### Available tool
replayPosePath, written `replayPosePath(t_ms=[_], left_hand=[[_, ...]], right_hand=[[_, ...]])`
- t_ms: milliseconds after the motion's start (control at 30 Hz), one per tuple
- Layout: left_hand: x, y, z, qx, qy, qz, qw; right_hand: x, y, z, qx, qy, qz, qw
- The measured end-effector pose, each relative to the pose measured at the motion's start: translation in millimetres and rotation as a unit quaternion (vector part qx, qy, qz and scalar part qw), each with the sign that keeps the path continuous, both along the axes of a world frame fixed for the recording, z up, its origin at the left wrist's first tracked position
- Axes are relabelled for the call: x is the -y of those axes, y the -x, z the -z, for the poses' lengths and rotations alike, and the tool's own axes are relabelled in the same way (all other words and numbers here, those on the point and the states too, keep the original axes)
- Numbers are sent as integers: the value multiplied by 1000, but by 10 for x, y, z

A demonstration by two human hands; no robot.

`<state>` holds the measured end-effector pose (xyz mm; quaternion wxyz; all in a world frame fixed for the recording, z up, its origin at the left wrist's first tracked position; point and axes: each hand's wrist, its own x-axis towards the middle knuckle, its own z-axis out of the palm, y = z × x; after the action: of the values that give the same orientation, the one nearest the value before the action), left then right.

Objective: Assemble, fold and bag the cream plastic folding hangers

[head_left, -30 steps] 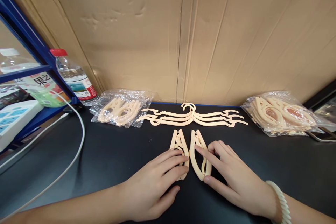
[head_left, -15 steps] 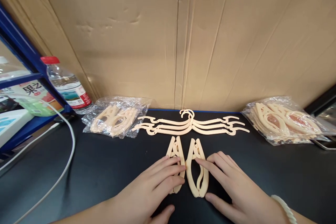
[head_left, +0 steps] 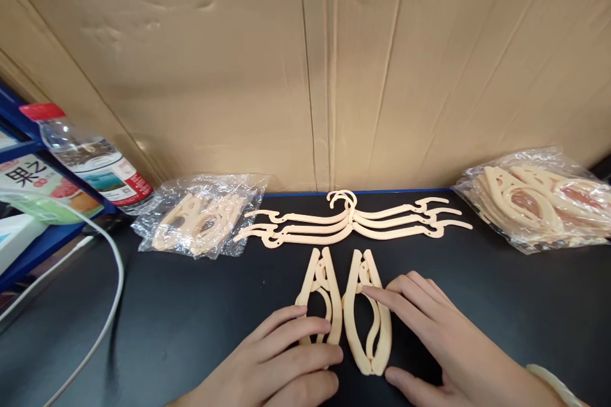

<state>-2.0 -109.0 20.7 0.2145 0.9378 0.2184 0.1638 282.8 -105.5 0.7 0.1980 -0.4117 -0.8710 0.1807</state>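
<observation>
Cream left folded hanger [head_left: 319, 266], right folded hanger [head_left: 363, 264], flat on black table [head_left: 191, 318] — side by side

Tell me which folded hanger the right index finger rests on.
The right folded hanger of the pair: the right hand's index fingertip lies on it, while the left hand touches the left folded hanger.

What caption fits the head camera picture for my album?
Left hand touches the left folded hanger, right hand the right folded hanger, on a black table.

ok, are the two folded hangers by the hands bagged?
No, the left folded hanger and right folded hanger lie bare on the table; the left bag and right bag sit further back.
</observation>
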Motion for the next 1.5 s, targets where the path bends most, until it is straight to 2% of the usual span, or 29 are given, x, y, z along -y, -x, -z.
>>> replayPosePath(t_ms=[100, 267, 400, 533, 667, 833, 967, 1167, 1333, 1500], left_hand=[[33, -1, -37, 9, -7, 2, 1000], [82, -14, -17, 55, -73, 10, 996], [97, -24, 40, 94, -100, 7, 991], [88, -19, 91, 135, -113, -37, 984], [77, -25, 119, 163, -135, -66, 975], [89, -51, 131, 170, -158, -91, 969], [79, -58, 153, 153, -175, -88, 969], [66, -55, 193, 150, -173, -87, 970], [78, -53, 188, 144, -167, -87, 971], [108, -65, 166, 182, -131, -99, 970]], right_hand=[[9, 4, -11, -2, -3, 4, 1000], [21, 60, -21, -29, -33, 9, 999], [-35, 67, -36, -71, -98, 30, 992], [-246, -138, -36, -37, -194, 89, 976], [-515, -503, -10, -15, -224, 136, 965], [-688, -767, 34, 14, -231, 114, 966], [-767, -818, 117, 35, -226, 83, 970], [-857, -841, 193, 43, -211, 80, 973], [-763, -754, 113, 34, -215, 72, 973], [-583, -744, -87, 3, -208, 105, 972]])
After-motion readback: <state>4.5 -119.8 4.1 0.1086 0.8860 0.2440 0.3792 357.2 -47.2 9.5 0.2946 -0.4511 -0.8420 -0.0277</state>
